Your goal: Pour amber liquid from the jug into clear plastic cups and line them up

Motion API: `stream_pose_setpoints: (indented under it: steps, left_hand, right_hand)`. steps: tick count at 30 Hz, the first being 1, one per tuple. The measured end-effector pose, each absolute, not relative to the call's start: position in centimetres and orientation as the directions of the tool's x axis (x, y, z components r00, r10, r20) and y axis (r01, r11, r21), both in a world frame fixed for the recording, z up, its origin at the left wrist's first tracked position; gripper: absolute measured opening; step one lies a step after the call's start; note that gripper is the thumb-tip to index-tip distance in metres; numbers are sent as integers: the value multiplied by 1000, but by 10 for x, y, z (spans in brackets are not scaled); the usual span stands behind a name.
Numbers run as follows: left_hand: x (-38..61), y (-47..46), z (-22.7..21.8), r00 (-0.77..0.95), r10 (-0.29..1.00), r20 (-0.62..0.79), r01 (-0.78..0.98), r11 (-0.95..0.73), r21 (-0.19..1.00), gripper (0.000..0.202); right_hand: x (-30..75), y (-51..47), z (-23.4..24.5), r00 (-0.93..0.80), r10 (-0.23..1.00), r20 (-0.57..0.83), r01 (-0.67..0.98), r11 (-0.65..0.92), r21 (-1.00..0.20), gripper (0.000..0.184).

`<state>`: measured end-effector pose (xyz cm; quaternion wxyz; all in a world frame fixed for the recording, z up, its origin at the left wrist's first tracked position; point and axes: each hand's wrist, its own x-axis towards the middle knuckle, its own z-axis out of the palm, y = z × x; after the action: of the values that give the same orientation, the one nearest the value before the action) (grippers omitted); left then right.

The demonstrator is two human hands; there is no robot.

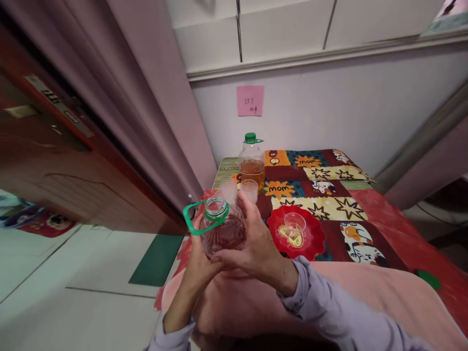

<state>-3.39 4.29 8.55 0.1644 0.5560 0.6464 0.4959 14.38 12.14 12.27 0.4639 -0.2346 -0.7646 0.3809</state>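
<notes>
Both hands hold a clear plastic jug (229, 234) with an uncapped mouth and a green carry handle (193, 219) round its neck. My left hand (199, 258) grips it from the left and below; part of its fingers is hidden behind the jug. Around the right side wraps my right hand (250, 243), its thumb low across the front. Just beyond the jug stand clear plastic cups, one of them a cup (249, 189) near my right fingertips. Behind them is a second jug (252, 168) with a green cap and amber liquid.
A red scalloped plate (272, 222) with a clear cup (295, 222) on it is right of my hands. Patterned mats (351, 207) cover the table. A green cap (428, 279) lies at the right edge. Behind rises a wall with a pink note (250, 101); a wooden door (73, 180) stands left.
</notes>
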Motion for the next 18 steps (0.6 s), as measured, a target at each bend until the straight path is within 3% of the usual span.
stream_pose_setpoints:
  steps: [3, 9, 14, 18]
  left_hand:
    - [-28, 45, 88, -321, 893, 315, 464, -141, 875, 143]
    - [-17, 57, 99, -216, 943, 254, 329, -175, 928, 132]
    - [-23, 80, 101, -56, 972, 226, 293, -201, 935, 138]
    - [-28, 96, 100, 86, 979, 184, 249, -200, 948, 143]
  right_hand:
    - [149, 123, 86, -478, 796, 372, -6, 421, -907, 149]
    - [169, 142, 86, -415, 773, 480, -114, 479, -870, 101]
    - [175, 165, 114, -360, 775, 520, -139, 506, -851, 97]
    - [175, 169, 119, -305, 839, 450, -133, 430, -893, 70]
